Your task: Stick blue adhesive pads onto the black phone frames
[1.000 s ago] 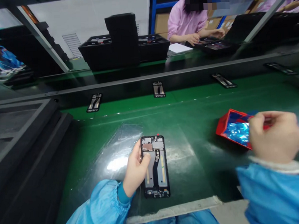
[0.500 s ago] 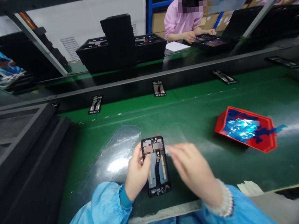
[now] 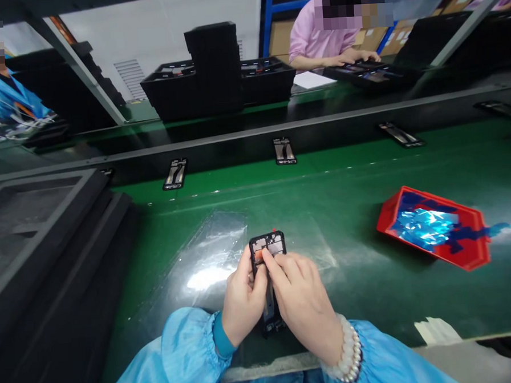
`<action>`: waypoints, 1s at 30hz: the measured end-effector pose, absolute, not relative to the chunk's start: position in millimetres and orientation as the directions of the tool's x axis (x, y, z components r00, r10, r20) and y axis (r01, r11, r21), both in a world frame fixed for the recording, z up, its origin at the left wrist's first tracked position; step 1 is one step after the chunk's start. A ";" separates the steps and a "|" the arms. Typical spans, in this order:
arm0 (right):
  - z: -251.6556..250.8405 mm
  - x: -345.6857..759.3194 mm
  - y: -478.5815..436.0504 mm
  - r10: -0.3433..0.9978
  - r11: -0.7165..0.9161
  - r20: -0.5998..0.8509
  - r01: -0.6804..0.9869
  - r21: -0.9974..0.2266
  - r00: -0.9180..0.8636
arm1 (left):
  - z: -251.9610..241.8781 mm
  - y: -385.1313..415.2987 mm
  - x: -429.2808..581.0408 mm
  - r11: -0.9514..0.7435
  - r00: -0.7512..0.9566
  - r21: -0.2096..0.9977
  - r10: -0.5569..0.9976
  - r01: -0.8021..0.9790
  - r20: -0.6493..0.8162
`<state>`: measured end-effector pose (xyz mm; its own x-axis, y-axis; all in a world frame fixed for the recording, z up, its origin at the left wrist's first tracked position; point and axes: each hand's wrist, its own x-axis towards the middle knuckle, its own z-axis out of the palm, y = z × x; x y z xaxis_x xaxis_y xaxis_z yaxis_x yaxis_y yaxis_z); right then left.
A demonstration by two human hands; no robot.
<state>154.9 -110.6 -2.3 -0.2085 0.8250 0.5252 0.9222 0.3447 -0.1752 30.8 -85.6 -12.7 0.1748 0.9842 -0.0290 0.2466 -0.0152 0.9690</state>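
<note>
An opened phone (image 3: 265, 240) stands tilted just above the front of the bench, its inner boards and a dark flex cable facing me. My left hand (image 3: 245, 298) grips it along the left edge, thumb over the front. Across its right half lies my right hand (image 3: 301, 295), fingers closed and the index fingertip touching the upper inside, near a copper-coloured patch. Whatever is under those fingertips is hidden. Both hands cover much of the phone's middle.
A red bin (image 3: 464, 255) with shiny blue film pieces stands at right. Black trays (image 3: 72, 179) are stacked at left. Similar phone units (image 3: 285, 151) lie along the bright green strip at the back. Clear sheet (image 3: 223, 233) covers part of the bench. A co-worker (image 3: 305, 37) sits opposite.
My right hand has moved left from beside the phone onto its upper inside. The phone is still in my left hand. The view has shifted slightly, and the co-worker's hands have moved over a tray.
</note>
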 end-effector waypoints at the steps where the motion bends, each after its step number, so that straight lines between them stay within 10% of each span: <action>1: -1.7 157.7 -108.7 0.806 0.385 0.536 0.910 -0.152 -0.251 | -12.1 -85.0 29.8 -0.027 0.187 0.967 0.982 0.254 -0.022; 15: 21.5 201.3 -80.6 0.555 0.757 0.436 0.648 0.088 -0.708 | -19.4 -81.1 33.9 0.063 0.171 0.998 0.983 0.026 -0.067; 30: 19.3 207.5 -81.2 0.618 0.721 0.528 0.687 -0.086 -0.582 | -12.3 -78.8 34.7 0.143 0.335 0.985 0.936 -0.092 -0.105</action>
